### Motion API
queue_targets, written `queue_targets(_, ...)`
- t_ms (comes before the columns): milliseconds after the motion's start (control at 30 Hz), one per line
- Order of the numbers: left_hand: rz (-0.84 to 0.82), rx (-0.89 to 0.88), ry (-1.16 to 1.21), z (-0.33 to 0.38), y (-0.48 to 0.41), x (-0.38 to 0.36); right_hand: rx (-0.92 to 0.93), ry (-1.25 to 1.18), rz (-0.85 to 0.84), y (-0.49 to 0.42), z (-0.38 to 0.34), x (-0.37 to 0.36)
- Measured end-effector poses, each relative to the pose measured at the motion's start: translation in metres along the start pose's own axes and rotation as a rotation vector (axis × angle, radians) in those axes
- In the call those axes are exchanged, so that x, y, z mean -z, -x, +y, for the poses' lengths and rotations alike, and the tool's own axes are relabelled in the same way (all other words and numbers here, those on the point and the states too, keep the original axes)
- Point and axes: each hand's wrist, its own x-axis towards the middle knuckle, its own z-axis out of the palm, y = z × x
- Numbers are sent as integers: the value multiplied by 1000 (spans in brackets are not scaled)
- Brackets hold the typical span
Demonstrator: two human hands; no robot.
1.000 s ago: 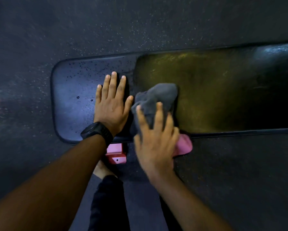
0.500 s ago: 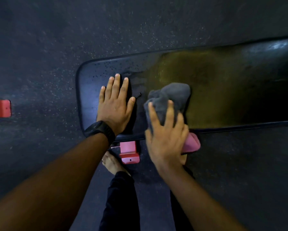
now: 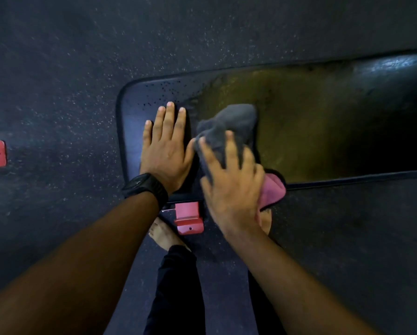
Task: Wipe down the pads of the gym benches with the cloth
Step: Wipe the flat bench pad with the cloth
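— While speckled floor (image 3: 57, 68) surrounds the dark padded surface (image 3: 323, 122), where are the hands?
— Left hand (image 3: 166, 151) lies flat, fingers straight, near its rounded end. Right hand (image 3: 231, 187), blurred, presses spread fingers on the grey-and-pink cloth (image 3: 231, 122) just beside it, at the near edge.

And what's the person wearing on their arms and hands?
Both arms are bare: no sleeves in view and no gloves. The left hand has a chunky black watch with a black strap on its wrist. The right hand wears nothing and looks a bit blurred. I can't see any rings.
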Motion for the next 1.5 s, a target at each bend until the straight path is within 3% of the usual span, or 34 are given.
queue_targets(167, 16, 31, -10, -9, 0, 0, 313, 79, -10, -98, 0, 13)
queue_targets(267, 28, 36, -13, -13, -2, 0, 82, 62, 7, -140, 21, 22)
queue_targets(400, 14, 34, -20, -17, -3, 2, -211, 39, 94, -70, 19, 14)
queue_targets(467, 6, 30, -24, -19, -2, 3, -150, 19, 14, -28, -2, 7)
queue_targets(533, -2, 22, -18, -21, -1, 3, 36, -6, -1, -20, -22, 2)
queue_targets(667, 19, 60, -18, -27, -2, 2, 298, 80, -3, -110, -24, 12)
queue_targets(767, 34, 71, -22, -31, -2, 1, 90, 86, 37, -149, -4, 19)
queue_targets(833, 29, 98, -10, -35, -2, 4, -147, 21, 115, -125, 5, 17)
queue_targets(900, 23, 105, -13, -37, -3, 7, -254, 38, 116, -79, 2, 12)
queue_targets(1000, 8, 92, -12, -41, -3, 7, -77, 28, -1, -36, -26, 5)
queue_targets(1133, 10, 127, 0, -50, 0, 7, 297, 25, 37, -95, -57, 8)
queue_targets(1167, 14, 133, 8, -53, 0, 8, 296, 53, 3, -117, -57, 11)
queue_targets(1233, 14, 111, 39, -58, 1, 7, 123, 41, -28, -141, -51, 13)
queue_targets(1367, 12, 104, 79, -75, 2, 11, -218, 20, 103, -89, -51, 7)
queue_targets(1433, 5, 66, 93, -81, 2, 11, -171, 9, 12, -42, -65, 1)
queue_targets(1500, -15, 9, 139, -87, 4, 11, 1, -19, -38, -14, -86, -3)
